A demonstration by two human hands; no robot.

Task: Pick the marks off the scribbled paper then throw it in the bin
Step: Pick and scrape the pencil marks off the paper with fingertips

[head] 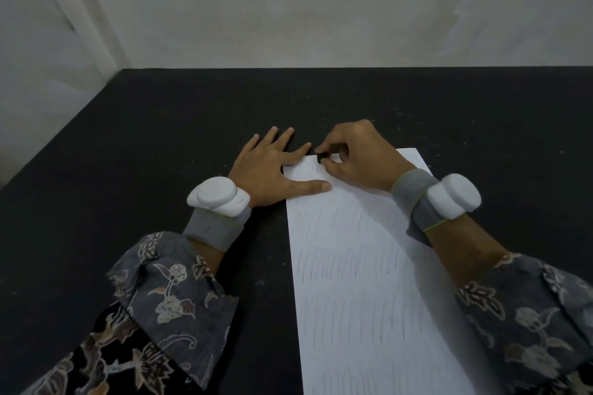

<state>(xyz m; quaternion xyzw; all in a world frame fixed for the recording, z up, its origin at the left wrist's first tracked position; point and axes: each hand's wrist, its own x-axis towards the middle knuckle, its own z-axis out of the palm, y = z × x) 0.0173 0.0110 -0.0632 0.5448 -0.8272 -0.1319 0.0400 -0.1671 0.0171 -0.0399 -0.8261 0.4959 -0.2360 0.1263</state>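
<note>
Patterned sleeves (pixel 167 295), nearest, one on each forearm. Grey wrist straps with white pods (pixel 218 196) on both wrists. Scribbled paper (pixel 359 282), white, faint pencil strokes in rows, flat on black table (pixel 128 154). Left hand (pixel 272 167), fingers spread and flat, thumb pressing paper's far left corner. Right hand (pixel 356 154), fingers curled, pinching small black eraser (pixel 322 158) against paper's far edge. Pale wall (pixel 321 3) farthest.
</note>
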